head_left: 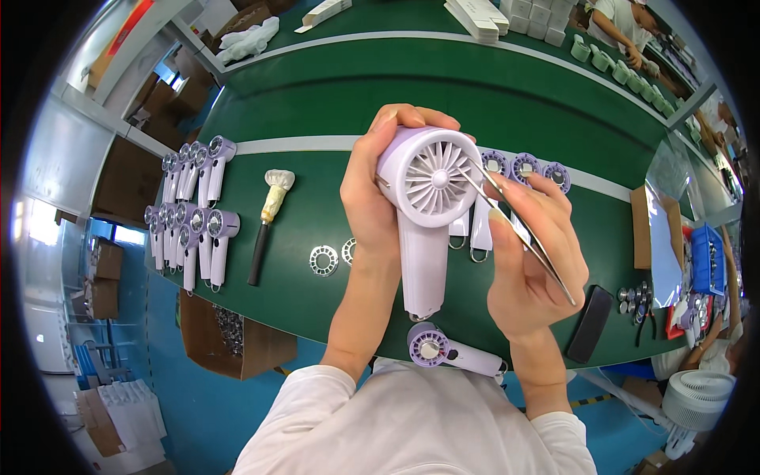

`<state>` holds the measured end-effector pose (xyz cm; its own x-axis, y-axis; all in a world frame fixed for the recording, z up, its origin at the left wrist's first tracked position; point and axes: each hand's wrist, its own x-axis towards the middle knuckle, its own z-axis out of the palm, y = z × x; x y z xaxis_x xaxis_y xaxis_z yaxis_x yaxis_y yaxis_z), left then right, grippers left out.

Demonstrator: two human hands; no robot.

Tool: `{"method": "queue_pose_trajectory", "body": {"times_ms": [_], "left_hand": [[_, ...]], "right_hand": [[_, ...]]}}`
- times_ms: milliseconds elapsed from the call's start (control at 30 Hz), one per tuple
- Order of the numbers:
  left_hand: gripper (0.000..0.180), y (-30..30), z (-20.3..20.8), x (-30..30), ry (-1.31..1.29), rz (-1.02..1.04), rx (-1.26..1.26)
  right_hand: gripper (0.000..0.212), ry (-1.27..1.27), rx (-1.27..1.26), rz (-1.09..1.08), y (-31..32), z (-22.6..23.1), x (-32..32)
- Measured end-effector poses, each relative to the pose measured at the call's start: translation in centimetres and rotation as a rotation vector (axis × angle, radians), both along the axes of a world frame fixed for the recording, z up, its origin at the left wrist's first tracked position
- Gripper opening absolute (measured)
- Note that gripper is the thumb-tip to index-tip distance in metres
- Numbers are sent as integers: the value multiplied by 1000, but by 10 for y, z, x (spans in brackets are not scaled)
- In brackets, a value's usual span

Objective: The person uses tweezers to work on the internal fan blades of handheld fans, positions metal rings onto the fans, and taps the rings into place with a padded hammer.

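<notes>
My left hand (368,186) is wrapped round the head of a lavender handheld fan (423,261), held upright over the green bench with its bladed face toward me. In my right hand (546,261) is a pair of metal tweezers (532,247), pinched between thumb and fingers. The tweezer tips reach the right side of the fan's round face; whether they touch it I cannot tell. Beyond my right hand lie several purple fans (526,168), partly hidden by it. Another purple fan (475,359) lies at the bench's near edge. Silver toothed rings (324,260) rest left of my left forearm.
Several fans (190,237) lie in two rows at the left. Beside them is a black-handled tool with a wrapped head (273,207). A black phone-like slab (590,323) and pliers (645,313) lie right. An open carton (237,340) stands below the bench; a person (621,28) works far right.
</notes>
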<state>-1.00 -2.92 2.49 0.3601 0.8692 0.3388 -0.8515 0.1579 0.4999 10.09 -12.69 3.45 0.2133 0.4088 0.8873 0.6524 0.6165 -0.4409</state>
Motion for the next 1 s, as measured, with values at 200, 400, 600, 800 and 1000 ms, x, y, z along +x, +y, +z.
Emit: {"method": "queue_pose_trajectory", "body": {"times_ms": [200,400,600,800,1000], "left_hand": [[28,1,-2,0,34,61,-8],[27,2,-2,-1,82,120,7],[26,3,0,-3,104,149,34],[26,3,0,-3,47,86,6],[27,4,-1,-1,56,49,-15]], "right_hand": [[25,-24,8,-16,3,0,0],[21,-13,-52,25,2,2,1],[16,-50,-142,21,2,8,2],[13,-80,-151,28,1,14,3],[15,-114,-155,33,0,17,7]]}}
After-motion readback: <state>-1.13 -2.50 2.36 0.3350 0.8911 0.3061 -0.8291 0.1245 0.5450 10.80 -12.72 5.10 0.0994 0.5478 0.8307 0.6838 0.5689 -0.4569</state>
